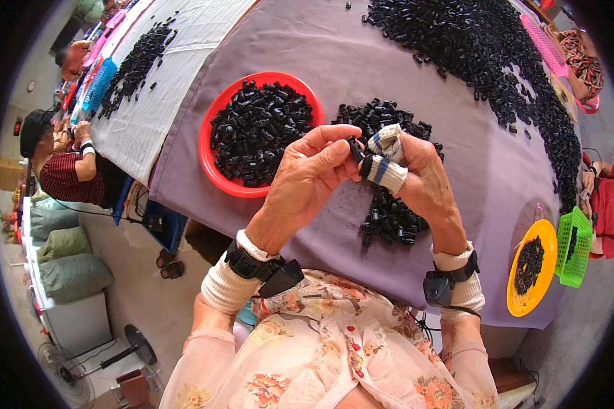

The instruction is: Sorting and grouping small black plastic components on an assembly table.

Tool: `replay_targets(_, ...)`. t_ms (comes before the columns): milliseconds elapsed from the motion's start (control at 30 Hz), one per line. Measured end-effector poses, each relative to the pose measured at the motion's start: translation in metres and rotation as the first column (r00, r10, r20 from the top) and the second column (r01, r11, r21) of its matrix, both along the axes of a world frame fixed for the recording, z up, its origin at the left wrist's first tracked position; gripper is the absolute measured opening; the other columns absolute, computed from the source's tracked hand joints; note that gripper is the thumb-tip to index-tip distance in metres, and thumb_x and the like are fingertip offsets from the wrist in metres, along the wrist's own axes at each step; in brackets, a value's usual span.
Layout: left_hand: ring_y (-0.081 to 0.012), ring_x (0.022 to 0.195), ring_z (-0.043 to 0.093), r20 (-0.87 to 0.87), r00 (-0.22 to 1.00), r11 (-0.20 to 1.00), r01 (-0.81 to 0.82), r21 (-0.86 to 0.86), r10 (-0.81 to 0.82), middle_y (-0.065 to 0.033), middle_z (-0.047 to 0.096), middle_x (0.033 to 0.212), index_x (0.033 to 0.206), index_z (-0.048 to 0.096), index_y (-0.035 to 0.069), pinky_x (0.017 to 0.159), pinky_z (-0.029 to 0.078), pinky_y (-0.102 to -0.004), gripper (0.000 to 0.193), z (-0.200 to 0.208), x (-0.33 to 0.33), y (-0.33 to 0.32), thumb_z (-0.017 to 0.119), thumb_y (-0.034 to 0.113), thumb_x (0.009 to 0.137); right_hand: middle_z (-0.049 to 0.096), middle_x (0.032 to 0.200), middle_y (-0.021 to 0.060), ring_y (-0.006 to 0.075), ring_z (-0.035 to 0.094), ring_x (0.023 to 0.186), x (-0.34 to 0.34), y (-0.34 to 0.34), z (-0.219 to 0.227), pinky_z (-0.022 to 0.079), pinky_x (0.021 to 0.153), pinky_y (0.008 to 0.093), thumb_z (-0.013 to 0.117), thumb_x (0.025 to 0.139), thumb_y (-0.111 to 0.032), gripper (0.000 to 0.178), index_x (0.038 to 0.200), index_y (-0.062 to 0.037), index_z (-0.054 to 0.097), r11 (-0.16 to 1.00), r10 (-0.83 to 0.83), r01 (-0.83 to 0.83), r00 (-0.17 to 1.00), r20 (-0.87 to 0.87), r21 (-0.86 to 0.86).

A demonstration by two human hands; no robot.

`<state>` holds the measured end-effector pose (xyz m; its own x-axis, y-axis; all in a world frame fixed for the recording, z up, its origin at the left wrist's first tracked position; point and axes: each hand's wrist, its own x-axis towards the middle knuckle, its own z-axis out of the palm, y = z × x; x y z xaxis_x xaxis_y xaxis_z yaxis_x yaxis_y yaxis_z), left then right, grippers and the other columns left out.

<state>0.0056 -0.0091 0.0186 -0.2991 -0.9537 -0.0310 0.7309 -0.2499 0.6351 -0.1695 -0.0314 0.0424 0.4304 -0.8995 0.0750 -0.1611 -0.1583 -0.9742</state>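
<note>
Both hands meet above the mauve tablecloth (307,235). My left hand (314,167) pinches a small black plastic part (355,148) between thumb and fingertips. My right hand (416,174), with striped white cloth covers (389,174) on its fingers, closes on the same part from the other side. Much of that part is hidden by the fingers. Under and behind the hands lies a loose pile of similar black parts (393,221). Left of my left hand, a round red basin (207,146) holds a heap of these black parts (259,129).
A large spread of black parts (471,48) covers the table's far right. Near the right edge are a yellow plate (518,303) and a green basket (575,262). A person in a striped shirt (68,178) sits at a white-covered table (184,68) on the left. Other people work at the far right.
</note>
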Motion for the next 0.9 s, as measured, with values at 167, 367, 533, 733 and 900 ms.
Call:
replay_targets(167,-0.0123,0.073,0.060,0.015,1.000,0.999,-0.003,0.053,0.003,-0.0075,0.062,0.086,0.108,0.055,-0.001,0.068,0.051,-0.0282,0.022,-0.003,-0.001,-0.001,0.054,0.008,0.088,0.054,0.065,-0.0011,0.0059,0.046,0.060,0.000,0.000,0.001,0.040,0.055,0.0235,0.068,0.076,-0.016,0.018,0.081,-0.0025,0.057,0.998,0.007,-0.010,0.999,0.049,0.068)
replay_targets(367,-0.0116,0.071,0.060,-0.014,1.000,0.995,-0.016,0.098,0.018,-0.0074,0.063,0.085,0.106,0.056,-0.001,0.067,0.050,-0.0266,0.020,0.001,-0.001,-0.001,0.053,0.009,0.089,0.051,0.062,-0.0015,0.0062,0.043,0.057,-0.001,-0.001,0.003,0.037,0.052,0.0240,0.070,0.074,-0.023,0.025,0.079,-0.0023,0.057,0.996,0.053,-0.050,0.998,-0.042,0.069)
replay_targets(533,-0.0114,0.079,0.060,-0.026,0.999,0.998,0.035,0.046,-0.034,-0.0079,0.063,0.088,0.110,0.054,-0.001,0.072,0.049,-0.0248,0.025,-0.005,0.003,0.000,0.052,0.012,0.089,0.049,0.059,0.0018,0.0090,0.044,0.055,-0.002,-0.007,-0.001,0.037,0.050,0.0264,0.072,0.070,-0.030,0.034,0.078,-0.0010,0.055,0.994,0.107,-0.106,0.984,-0.142,0.013)
replay_targets(733,-0.0089,0.072,0.058,0.017,1.000,0.996,-0.001,0.085,0.000,-0.0053,0.062,0.088,0.105,0.057,-0.001,0.066,0.049,-0.0241,0.021,0.004,-0.002,0.002,0.054,0.011,0.088,0.054,0.060,0.0064,0.0131,0.047,0.055,0.000,-0.011,-0.009,0.039,0.052,0.0297,0.072,0.069,-0.029,0.035,0.076,0.0003,0.055,0.989,0.115,-0.125,0.985,-0.131,-0.075)
replay_targets(900,-0.0084,0.073,0.058,0.046,0.999,0.995,-0.001,0.097,-0.003,-0.0053,0.062,0.089,0.105,0.058,0.000,0.065,0.049,-0.0230,0.021,0.005,0.000,0.003,0.055,0.011,0.088,0.053,0.060,0.0054,0.0127,0.047,0.055,0.003,-0.014,-0.010,0.039,0.052,0.0298,0.072,0.069,-0.030,0.035,0.078,-0.0003,0.057,0.986,0.136,-0.147,0.982,-0.132,-0.079)
